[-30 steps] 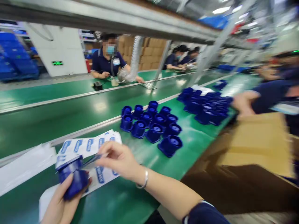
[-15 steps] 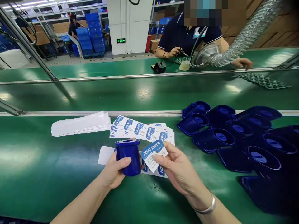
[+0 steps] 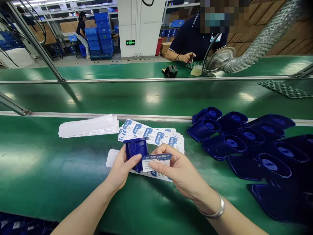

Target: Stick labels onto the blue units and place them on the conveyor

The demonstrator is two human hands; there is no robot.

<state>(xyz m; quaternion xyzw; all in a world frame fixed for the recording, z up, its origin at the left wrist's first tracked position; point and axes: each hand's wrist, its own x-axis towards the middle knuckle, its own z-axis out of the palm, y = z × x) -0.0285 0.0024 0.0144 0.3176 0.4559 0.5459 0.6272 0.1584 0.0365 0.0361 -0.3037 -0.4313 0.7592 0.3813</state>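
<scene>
My left hand (image 3: 122,169) is wrapped round a dark blue plastic housing (image 3: 136,150), held just above the green bench. My right hand (image 3: 177,171) pinches a white and blue label (image 3: 156,160) against the side of that housing. Under both hands lies a fanned stack of the same labels (image 3: 156,135), and a white backing sheet (image 3: 111,158) pokes out at the left.
A pile of white strips (image 3: 89,125) lies to the left. Several blue housings (image 3: 244,140) crowd the bench at the right. Beyond a metal rail (image 3: 156,117) runs a green conveyor (image 3: 151,96); a person in a dark shirt (image 3: 195,39) works opposite, beside a ribbed hose (image 3: 259,36).
The view swung from the right-hand part of the line to straight ahead. The label has come from beside the housing onto its side, and the housing is tipped further toward me.
</scene>
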